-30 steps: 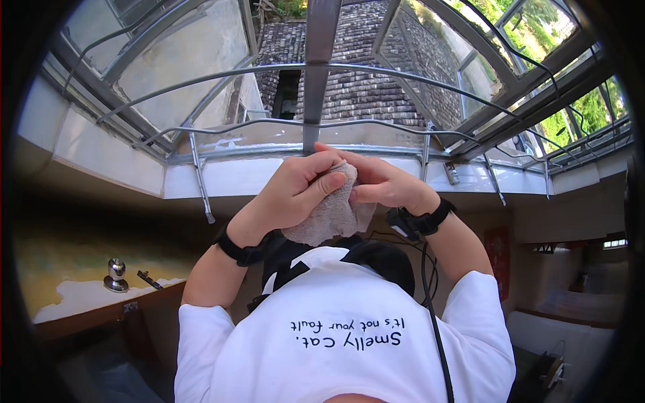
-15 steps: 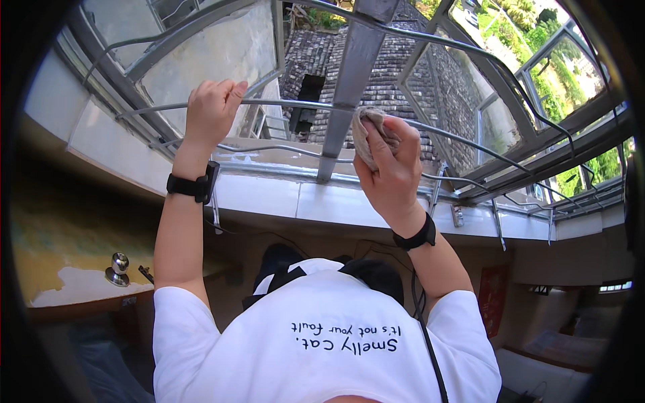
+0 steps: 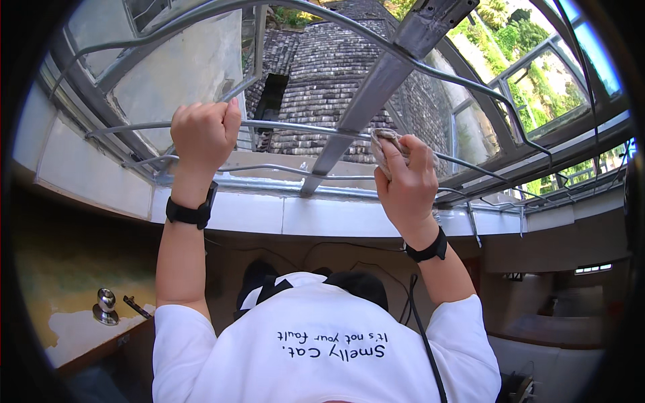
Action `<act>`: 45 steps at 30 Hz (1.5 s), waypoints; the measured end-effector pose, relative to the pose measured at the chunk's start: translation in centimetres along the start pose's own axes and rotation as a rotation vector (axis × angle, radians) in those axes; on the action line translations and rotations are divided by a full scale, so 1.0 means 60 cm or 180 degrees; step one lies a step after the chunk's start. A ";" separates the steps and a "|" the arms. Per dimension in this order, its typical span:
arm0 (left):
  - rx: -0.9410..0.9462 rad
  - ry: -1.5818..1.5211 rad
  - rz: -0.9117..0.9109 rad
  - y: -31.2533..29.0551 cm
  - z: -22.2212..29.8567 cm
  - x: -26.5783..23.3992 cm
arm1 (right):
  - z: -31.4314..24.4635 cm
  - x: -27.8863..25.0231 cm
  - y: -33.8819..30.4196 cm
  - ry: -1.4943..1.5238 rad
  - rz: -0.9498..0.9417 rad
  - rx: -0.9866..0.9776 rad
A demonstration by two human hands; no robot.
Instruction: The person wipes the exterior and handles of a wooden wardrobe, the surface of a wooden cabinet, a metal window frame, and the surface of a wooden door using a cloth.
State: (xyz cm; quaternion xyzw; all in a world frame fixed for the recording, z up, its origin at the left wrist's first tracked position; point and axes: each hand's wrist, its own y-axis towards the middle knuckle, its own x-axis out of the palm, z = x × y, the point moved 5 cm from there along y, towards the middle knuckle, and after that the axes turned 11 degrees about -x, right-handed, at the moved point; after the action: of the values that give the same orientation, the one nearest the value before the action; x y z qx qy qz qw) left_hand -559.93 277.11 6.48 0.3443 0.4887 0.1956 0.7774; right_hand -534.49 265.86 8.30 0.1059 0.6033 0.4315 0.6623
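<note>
Over there, the left grip (image 3: 205, 134) is curled in a fist around a thin metal rail (image 3: 289, 126), and well apart from it the right grip (image 3: 406, 164), fingers bent in, clutches a bunched greyish cloth (image 3: 379, 142) at that same rail, just past the slanting post (image 3: 366, 107) between both.

Looked out through grey-framed windows (image 3: 547, 87) onto a tiled roof (image 3: 322, 80) and plants (image 3: 519, 37) in bright daylight. Had a long white sill (image 3: 255, 213) along the windows' foot. Was far dimmer indoors, with a yellowish panel (image 3: 64, 282) at the left, bearing a white patch (image 3: 75, 330) and a silver knob (image 3: 105, 307), and a shadowed wall (image 3: 551, 242) at the right.
</note>
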 end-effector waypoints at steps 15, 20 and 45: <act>0.0179 -0.0042 0.0175 -0.002 0.006 0.003 | -0.116 0.182 -0.100 0.0531 -0.0828 -0.0523; 0.0128 -0.0091 -0.0004 -0.004 -0.003 0.005 | -0.111 0.192 -0.102 0.0306 -0.0925 -0.0492; 0.0154 0.0304 -0.0134 0.001 0.008 0.010 | -0.039 0.375 -0.249 0.2758 -0.1981 0.1768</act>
State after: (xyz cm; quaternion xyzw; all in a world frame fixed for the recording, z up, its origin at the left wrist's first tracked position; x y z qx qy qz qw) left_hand -559.24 277.41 6.28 0.3428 0.5370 0.1835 0.7486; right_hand -532.17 271.66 -18.09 -0.0921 0.9112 0.0475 0.3988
